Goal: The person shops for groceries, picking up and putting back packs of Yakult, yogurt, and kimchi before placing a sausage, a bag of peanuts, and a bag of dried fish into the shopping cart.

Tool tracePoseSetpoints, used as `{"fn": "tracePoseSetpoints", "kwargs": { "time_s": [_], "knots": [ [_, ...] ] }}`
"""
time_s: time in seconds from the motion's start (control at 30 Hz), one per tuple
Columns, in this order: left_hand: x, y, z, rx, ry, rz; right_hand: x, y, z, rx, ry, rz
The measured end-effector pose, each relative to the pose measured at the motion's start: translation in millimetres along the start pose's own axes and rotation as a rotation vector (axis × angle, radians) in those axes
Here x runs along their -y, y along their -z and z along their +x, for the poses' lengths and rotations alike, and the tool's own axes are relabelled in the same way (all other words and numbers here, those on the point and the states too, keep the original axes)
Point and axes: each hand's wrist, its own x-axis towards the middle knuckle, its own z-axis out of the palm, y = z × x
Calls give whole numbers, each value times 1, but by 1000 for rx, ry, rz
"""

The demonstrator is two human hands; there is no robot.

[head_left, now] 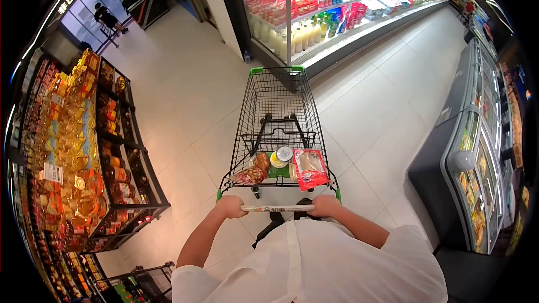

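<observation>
Both my hands are closed around the pale handle (278, 209) of a black wire shopping cart (242, 129) with green corners. My left hand (231, 206) grips the handle's left end, and my right hand (325, 206) grips its right end. In the near part of the cart lie a red flat packet (310, 167) with a clear window, a clear bag of reddish-brown food (251, 173), and two cans or tubs, one silver-lidded (284, 154) and one with a yellow band (277, 160). The deep front of the basket holds nothing visible.
Shelves of oil bottles (84, 151) line the left. A lit refrigerated display (325, 22) with bottles and packets stands ahead to the right, its corner close to the cart's front. Chest freezers (460, 151) run along the right. A person (106, 18) is near the far-left doors.
</observation>
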Motion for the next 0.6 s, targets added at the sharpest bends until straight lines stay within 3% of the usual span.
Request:
{"fn": "tracePoseSetpoints", "kwargs": {
  "time_s": [0.2, 0.6],
  "knots": [
    [34, 46, 24, -1, -102, 141, 45, -26, -12, -160, -150, 139],
    [36, 170, 164, -66, -278, 328, 38, 9, 20, -380, -357, 303]
  ]
}}
